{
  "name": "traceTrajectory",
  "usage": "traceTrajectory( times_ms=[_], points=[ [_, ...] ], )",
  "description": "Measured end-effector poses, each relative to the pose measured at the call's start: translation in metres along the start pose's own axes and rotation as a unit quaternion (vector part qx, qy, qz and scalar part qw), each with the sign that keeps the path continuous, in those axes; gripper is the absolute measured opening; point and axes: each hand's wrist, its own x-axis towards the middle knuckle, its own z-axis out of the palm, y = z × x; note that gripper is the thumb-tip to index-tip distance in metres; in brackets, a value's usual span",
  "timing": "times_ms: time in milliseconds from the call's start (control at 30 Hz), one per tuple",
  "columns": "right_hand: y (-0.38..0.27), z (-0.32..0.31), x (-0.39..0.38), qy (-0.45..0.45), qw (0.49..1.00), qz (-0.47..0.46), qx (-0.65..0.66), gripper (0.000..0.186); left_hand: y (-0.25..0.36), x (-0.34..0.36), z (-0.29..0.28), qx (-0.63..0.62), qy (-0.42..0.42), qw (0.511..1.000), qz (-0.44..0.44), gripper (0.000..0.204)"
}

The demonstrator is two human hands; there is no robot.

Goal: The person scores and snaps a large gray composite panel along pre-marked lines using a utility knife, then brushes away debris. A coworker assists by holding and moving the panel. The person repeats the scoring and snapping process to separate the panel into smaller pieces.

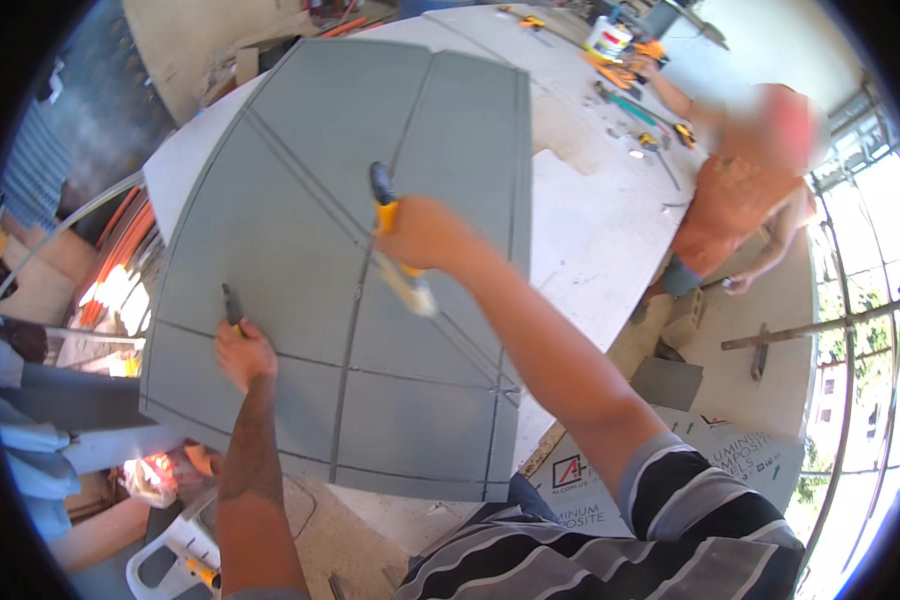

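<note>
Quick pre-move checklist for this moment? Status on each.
1. Right hand gripping the yellow-and-black tool: ok.
2. That tool's pale end clear of the panel: cannot tell, it is blurred.
3. Left hand gripping the dark tool: ok, tool points away from the wearer.
4. Panel lying on the white table: ok.
5. Co-worker keeping hands off the panel: ok, both are apart from it.
6. Tabletop tidied: not ok, loose tools lie beyond the panel's right edge.
</note>
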Motion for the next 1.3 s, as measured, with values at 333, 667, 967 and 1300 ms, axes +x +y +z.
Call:
traceTrajectory(
  times_ms=[333, 667, 967, 1300],
  points=[
    [-0.024, 0.007, 0.002, 0.022, 0.997, -0.008, -0.068, 0.032, -0.006, -0.001, -0.002, 0.001, -0.004, 1.000, -0.025, 0.043],
    [-0.035, 0.047, -0.022, -0.009, 0.991, -0.064, -0.118, 0.022, 0.002, -0.003, -0.015, -0.032, -0.038, 0.998, -0.041, 0.041],
    [0.021, 0.042, -0.016, -0.018, 0.977, -0.167, 0.130, 0.027, 0.007, -0.003, -0.017, -0.043, -0.056, 0.996, -0.051, 0.043],
    [0.022, 0.126, -0.090, -0.326, 0.658, -0.588, 0.338, 0.033, 0.002, -0.003, -0.010, -0.044, -0.030, 0.998, -0.041, 0.043]
  ],
)
